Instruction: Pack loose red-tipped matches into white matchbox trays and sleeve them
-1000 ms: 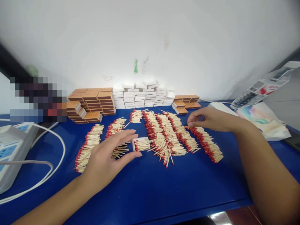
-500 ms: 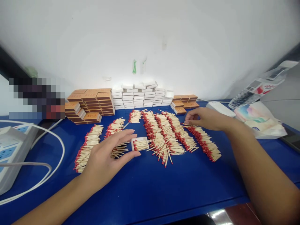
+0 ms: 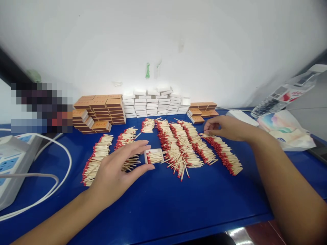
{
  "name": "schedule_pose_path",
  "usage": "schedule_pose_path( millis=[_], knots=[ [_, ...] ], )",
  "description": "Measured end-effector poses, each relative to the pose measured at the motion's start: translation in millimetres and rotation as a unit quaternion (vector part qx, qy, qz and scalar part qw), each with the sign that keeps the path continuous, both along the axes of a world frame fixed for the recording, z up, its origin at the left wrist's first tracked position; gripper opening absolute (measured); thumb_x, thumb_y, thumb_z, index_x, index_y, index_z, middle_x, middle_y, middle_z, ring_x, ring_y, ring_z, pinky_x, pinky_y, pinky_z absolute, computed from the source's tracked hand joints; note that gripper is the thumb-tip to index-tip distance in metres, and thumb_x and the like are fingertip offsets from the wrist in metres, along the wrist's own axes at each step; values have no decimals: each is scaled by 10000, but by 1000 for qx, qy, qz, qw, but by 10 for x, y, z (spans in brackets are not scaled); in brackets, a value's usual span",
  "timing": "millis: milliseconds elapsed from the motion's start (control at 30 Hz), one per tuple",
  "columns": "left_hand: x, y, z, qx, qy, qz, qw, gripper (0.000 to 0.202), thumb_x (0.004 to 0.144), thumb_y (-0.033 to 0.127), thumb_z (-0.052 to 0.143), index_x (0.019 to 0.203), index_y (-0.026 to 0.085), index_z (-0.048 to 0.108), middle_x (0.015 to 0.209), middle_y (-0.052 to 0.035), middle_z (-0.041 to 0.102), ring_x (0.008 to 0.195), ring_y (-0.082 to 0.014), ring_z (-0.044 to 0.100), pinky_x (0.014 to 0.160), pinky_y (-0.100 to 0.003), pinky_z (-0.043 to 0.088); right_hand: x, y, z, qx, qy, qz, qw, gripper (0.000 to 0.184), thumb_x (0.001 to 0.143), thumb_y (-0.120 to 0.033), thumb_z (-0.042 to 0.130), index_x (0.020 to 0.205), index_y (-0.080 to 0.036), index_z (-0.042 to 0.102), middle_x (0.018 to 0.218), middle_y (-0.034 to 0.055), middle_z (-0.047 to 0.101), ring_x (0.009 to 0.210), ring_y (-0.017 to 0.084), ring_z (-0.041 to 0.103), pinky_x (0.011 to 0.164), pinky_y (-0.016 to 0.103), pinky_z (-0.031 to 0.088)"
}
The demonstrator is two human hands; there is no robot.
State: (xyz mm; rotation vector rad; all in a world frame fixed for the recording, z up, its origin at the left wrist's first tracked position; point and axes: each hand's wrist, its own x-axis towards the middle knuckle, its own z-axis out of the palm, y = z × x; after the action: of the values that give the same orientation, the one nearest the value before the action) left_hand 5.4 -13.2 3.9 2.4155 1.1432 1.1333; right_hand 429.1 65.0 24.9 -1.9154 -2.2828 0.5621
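Observation:
A small white matchbox tray [image 3: 155, 156], partly filled with red-tipped matches, lies on the blue table. My left hand [image 3: 117, 166] is at its left end, thumb and fingers spread along the near and far sides; whether they touch it I cannot tell. Under that hand, a row of matches [image 3: 127, 136] is partly hidden. My right hand [image 3: 222, 128] has its fingers pinched together at the far end of the rightmost match row [image 3: 224, 154], on matches there. Several more rows of matches [image 3: 184, 143] lie between the hands. Another row [image 3: 98, 154] lies at the left.
White trays [image 3: 153, 105] are stacked along the wall, between orange-brown matchboxes at left [image 3: 99, 110] and right [image 3: 201, 110]. A power strip [image 3: 12, 166] with white cables sits far left. On the right are a white box [image 3: 241, 117], a plastic bottle [image 3: 278, 98] and a tissue pack [image 3: 286, 131].
The whole view has shifted slightly. Both hands keep nearly the same places, the left beside the tray and the right at the far end of the rightmost row.

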Motion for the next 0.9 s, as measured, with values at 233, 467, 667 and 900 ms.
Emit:
schedule_pose_path(
  millis=[233, 467, 667, 900],
  knots=[
    [17, -4, 22, 1, 4, -6, 1000, 555, 877, 414, 851, 1361, 309, 599, 1243, 10, 804, 1144, -221, 780, 1113, -354, 573, -29, -10, 18, -5, 4, -2, 1000, 337, 861, -574, 694, 866, -241, 742, 822, 54, 766, 720, 204, 653, 632, 329, 441],
    [7, -2, 19, -1, 5, -4, 1000, 577, 873, 405, 855, 1374, 308, 584, 1240, 15, 804, 1149, -214, 777, 1120, -347, 563, 17, -7, 28, -10, -5, -5, 1000, 342, 862, -573, 673, 904, -240, 738, 830, 47, 754, 730, 199, 632, 651, 333, 442],
    [13, -1, 18, 11, 3, -12, 1000, 546, 892, 417, 836, 1366, 300, 592, 1240, 1, 804, 1127, -222, 787, 1104, -361, 580, 32, -47, 99, -35, 6, -13, 999, 303, 866, -493, 669, 923, -202, 731, 860, 87, 760, 758, 210, 626, 679, 352, 449],
    [21, -18, 31, 2, 1, -16, 1000, 534, 903, 444, 820, 1365, 304, 592, 1263, -10, 796, 1121, -232, 789, 1093, -377, 594, 24, -70, 132, -32, -7, -5, 999, 253, 874, -454, 650, 891, -215, 731, 838, 88, 753, 748, 214, 604, 656, 359, 421]
  ],
)
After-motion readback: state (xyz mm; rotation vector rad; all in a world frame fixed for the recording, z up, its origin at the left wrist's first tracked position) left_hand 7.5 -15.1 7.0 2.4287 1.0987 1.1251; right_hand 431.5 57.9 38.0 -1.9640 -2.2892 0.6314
